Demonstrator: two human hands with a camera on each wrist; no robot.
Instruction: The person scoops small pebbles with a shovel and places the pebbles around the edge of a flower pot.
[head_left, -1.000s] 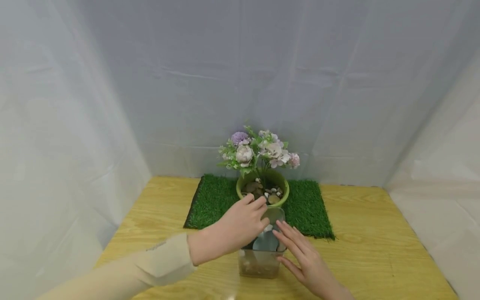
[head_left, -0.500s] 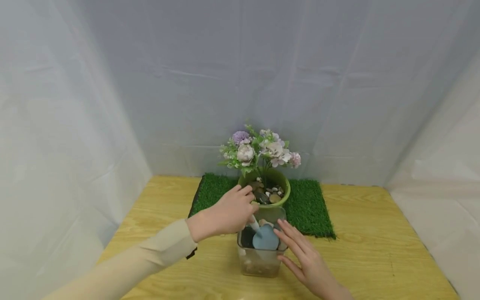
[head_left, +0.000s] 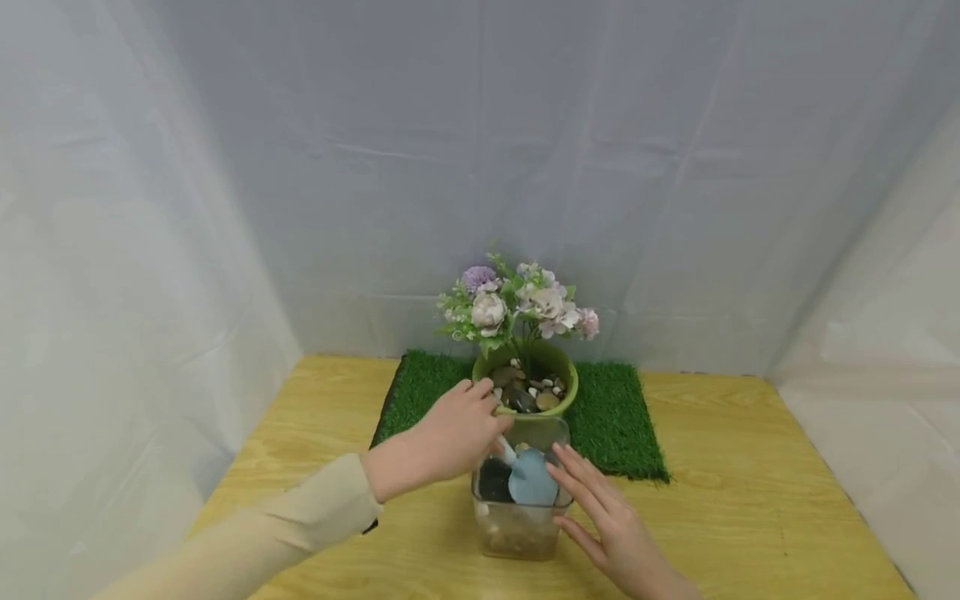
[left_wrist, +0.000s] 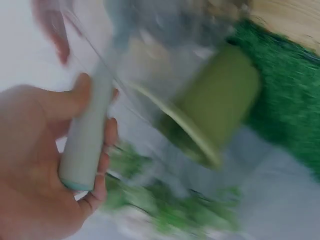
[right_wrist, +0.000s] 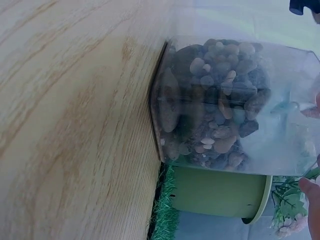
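The left hand (head_left: 450, 437) curls its fingers (left_wrist: 102, 150) round the pale handle of a small scoop (head_left: 528, 482), whose blue blade sits in the mouth of a clear square jar (head_left: 517, 525). The right hand (head_left: 600, 521) lies with straight, relaxed fingers against the jar's right wall. The jar stands on the wooden worktop (head_left: 750, 500), partly filled with mixed pebbles (right_wrist: 215, 125). Just behind it, on a grass mat (head_left: 622, 417), a green flowerpot (head_left: 558, 367) holds flowers and more pebbles

There are no words or numbers to read anywhere. The sleeve (head_left: 315, 521) has a small dark mark near the cuff, but it is too tiny and fuzzy to read.
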